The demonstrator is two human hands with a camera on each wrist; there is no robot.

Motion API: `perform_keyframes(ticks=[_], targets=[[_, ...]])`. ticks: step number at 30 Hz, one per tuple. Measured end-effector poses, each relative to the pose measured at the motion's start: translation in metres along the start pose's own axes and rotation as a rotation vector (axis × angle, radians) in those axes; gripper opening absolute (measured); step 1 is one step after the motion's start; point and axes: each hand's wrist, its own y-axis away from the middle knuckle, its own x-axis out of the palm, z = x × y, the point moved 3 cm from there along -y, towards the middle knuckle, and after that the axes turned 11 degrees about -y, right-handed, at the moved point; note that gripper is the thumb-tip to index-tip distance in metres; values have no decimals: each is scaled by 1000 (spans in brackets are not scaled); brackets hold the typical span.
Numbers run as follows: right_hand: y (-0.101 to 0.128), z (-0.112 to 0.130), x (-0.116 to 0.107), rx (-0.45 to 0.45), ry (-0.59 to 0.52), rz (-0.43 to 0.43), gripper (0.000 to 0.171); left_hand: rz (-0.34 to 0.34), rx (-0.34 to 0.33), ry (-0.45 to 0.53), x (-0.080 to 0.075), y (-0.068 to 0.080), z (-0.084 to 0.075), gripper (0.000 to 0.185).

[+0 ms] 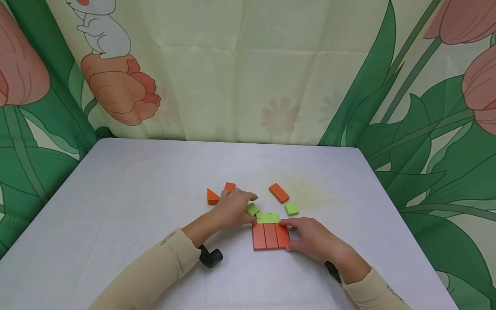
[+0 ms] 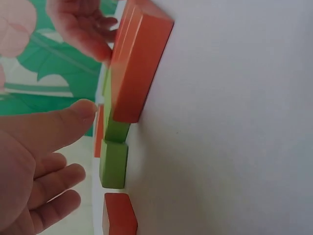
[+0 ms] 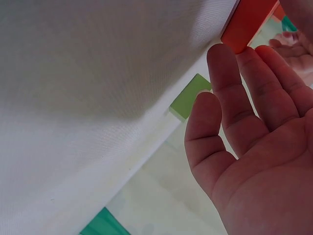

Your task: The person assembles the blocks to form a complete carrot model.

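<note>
Three red rectangular blocks (image 1: 271, 236) lie side by side on the white table, with a green block (image 1: 267, 218) along their far edge. My right hand (image 1: 314, 237) is at the right side of the red row, thumb by its near corner and index finger by the far corner. Fairly straight fingers (image 3: 257, 88) show at a red block (image 3: 247, 24) in the right wrist view. Above the table, my left hand (image 1: 234, 209) has its thumb and fingers spread, nothing between them in the left wrist view. A small green block (image 1: 252, 209) sits beside it, partly covered.
Beyond the left hand lie an orange triangular block (image 1: 212, 197) and another orange block (image 1: 230, 187), partly hidden. An orange rectangular block (image 1: 279, 193) and a green block (image 1: 291, 209) rest farther right. A printed curtain (image 1: 240, 86) hangs behind the table (image 1: 155, 172).
</note>
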Motion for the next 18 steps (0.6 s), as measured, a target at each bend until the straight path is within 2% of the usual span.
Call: perform_keyframes(ticks=[7, 14, 18], targets=[[1, 1, 0, 11, 1, 1, 58, 17, -8, -2, 5, 14, -5, 64], [2, 3, 0, -7, -11, -4, 59, 18, -9, -7, 7, 18, -7, 65], [3, 5, 0, 15, -20, -9, 64, 29, -10, -15, 6, 18, -6, 65]])
